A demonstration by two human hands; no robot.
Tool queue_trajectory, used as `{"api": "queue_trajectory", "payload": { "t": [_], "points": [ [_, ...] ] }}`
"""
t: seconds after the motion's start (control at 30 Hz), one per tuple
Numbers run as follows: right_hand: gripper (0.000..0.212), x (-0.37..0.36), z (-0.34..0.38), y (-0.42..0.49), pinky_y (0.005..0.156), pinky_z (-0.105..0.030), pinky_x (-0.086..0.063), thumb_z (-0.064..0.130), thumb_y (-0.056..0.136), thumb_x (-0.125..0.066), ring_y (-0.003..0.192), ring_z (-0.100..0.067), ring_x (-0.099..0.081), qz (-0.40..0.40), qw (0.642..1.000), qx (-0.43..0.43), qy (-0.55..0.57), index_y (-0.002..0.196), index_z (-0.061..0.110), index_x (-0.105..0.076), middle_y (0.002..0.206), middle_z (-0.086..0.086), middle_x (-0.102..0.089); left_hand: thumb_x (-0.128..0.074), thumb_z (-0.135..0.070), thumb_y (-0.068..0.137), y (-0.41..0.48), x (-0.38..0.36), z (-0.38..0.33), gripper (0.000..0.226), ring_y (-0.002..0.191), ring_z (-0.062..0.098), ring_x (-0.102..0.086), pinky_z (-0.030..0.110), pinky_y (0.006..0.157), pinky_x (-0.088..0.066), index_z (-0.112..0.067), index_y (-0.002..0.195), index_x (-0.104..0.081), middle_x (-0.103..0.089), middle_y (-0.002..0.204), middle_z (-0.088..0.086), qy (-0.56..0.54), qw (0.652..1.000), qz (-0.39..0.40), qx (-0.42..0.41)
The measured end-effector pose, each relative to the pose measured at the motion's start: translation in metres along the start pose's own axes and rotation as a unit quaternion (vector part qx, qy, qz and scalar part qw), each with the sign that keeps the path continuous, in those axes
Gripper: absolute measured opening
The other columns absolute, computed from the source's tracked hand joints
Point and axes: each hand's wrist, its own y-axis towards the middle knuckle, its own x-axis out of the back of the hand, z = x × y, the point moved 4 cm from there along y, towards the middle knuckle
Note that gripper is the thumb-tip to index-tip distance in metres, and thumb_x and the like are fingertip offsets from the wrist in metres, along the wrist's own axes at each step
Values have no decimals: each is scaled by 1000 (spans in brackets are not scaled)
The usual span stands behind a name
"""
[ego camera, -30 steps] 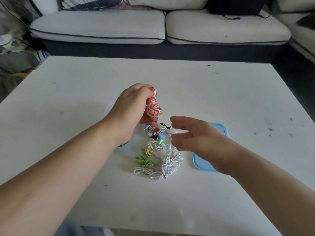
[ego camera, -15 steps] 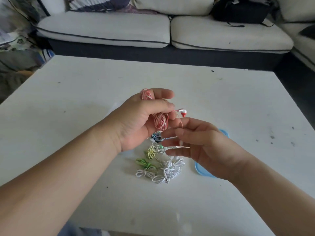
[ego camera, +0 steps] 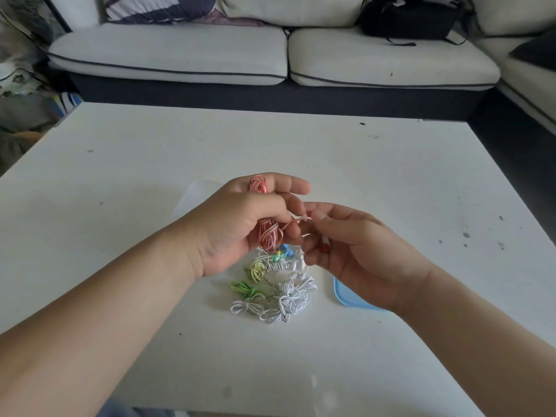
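Moved closer since the earlier frame, the right hand (ego camera: 356, 251) now pinches a loose strand of the pink earphone bundle (ego camera: 268, 236), which the left hand (ego camera: 237, 230) grips above the other coiled earphones (ego camera: 279, 293) on the white tabletop (ego camera: 180, 145), before the sofa (ego camera: 180, 52).

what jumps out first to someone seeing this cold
The two hands in the middle: the left hand grips a pink striped cord bundle, and the right hand pinches its loose strand. Right under them on the white table lies a heap of small coiled cords, white, green and yellow, with a blue lid at its right.
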Motion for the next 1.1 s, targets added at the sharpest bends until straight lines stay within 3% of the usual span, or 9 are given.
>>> {"api": "queue_trajectory", "payload": {
  "t": [0.1, 0.27, 0.47, 0.53, 0.7, 0.83, 0.97, 1.1],
  "points": [
    [37, 6, 2, 0, 63, -28, -54, 12, 90, -62, 70, -19, -60, -30, 999, 31, -4, 121, -8, -66, 89, -16, -67, -69, -6, 93, 0, -2, 2, 15, 66, 23, -69, 29, 57, -56, -4, 107, -74, -70, 80, 11, 30, 998, -47, 8],
    [23, 9, 3, -1, 62, -28, -54, 2, 95, -61, 67, -18, -60, -60, 995, 53, -57, 115, -4, -71, 84, -10, -70, -76, -16, 91, 0, -2, 11, 16, 75, 28, -72, 32, 67, -61, -9, 106, -77, -78, 95, 15, 115, 991, -63, 11],
    [26, 12, 4, -1, 59, -27, -53, 4, 87, -70, 66, -19, -59, -83, 996, 23, -20, 113, -2, -69, 83, -9, -69, -73, -15, 95, 0, -2, 8, 8, 65, 20, -70, 27, 55, -54, -12, 95, -79, -73, 81, 23, 187, 979, -79, -23],
    [25, 12, 4, -1, 61, -27, -54, 2, 92, -66, 68, -20, -60, -74, 997, -9, 6, 116, 0, -66, 92, -12, -70, -74, -14, 94, 1, 2, 7, 5, 59, 16, -67, 24, 50, -51, -11, 93, -77, -71, 73, 15, 172, 978, -111, -34],
    [37, 14, 5, -4, 75, -31, -62, -21, 93, -43, 83, -28, -72, -70, 992, -40, 97, 117, -4, -65, 104, -20, -67, -70, -11, 97, 2, 16, 0, 6, 59, 10, -66, 20, 50, -51, -8, 96, -75, -74, 82, 7, 138, 971, -183, -69],
    [34, 16, 3, -6, 82, -34, -63, -24, 88, -50, 100, -36, -74, -112, 984, -21, 135, 114, -6, -62, 107, -25, -67, -72, -9, 95, 0, 16, 0, 6, 60, 10, -67, 20, 51, -52, -6, 99, -75, -75, 79, 7, 151, 968, -185, -75],
    [33, 21, 7, -7, 82, -30, -63, -15, 70, -66, 99, -33, -75, -154, 975, 6, 160, 102, -5, -63, 90, -16, -71, -70, -10, 97, -1, 11, 2, 7, 64, 16, -72, 23, 51, -54, -7, 102, -72, -78, 85, 11, 167, 970, -163, -69],
    [24, 22, 8, -8, 80, -32, -63, -18, 85, -61, 92, -33, -76, -176, 975, 31, 131, 107, -9, -65, 96, -22, -73, -69, -7, 97, 0, 6, 4, 7, 66, 18, -73, 24, 55, -56, -10, 103, -73, -78, 85, 11, 172, 972, -146, -71]
  ]
}}
